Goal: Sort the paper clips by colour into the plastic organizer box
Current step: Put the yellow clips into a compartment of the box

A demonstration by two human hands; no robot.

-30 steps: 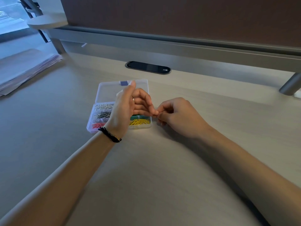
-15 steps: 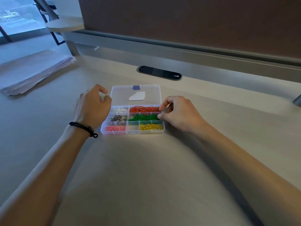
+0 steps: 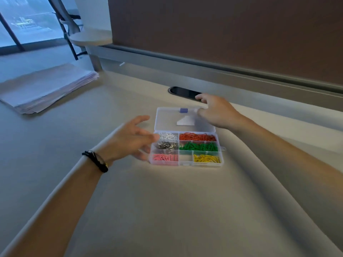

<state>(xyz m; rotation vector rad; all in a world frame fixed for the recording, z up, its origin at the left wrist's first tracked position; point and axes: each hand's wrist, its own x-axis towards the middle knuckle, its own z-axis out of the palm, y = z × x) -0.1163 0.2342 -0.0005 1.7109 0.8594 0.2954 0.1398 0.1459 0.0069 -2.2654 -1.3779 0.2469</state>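
Observation:
The clear plastic organizer box (image 3: 185,165) lies on the desk with its lid (image 3: 167,119) folded flat behind it. Its compartments hold white clips (image 3: 168,136), red clips (image 3: 197,136), silver clips (image 3: 167,145), green clips (image 3: 199,146), pink clips (image 3: 164,157) and yellow clips (image 3: 207,158). My left hand (image 3: 130,140) hovers at the box's left side, fingers spread and loose, holding nothing. My right hand (image 3: 216,112) is at the lid's far right corner, fingers relaxed; whether they touch the lid is blurred.
A stack of papers (image 3: 46,88) lies at the far left of the desk. A dark oval cable port (image 3: 182,92) sits behind the box, below a grey rail and brown partition. The lid bears a blue latch (image 3: 183,110).
My right hand left the box's right side and moved up to the lid's far right corner. My left hand opened up and shifted closer to the box's left edge.

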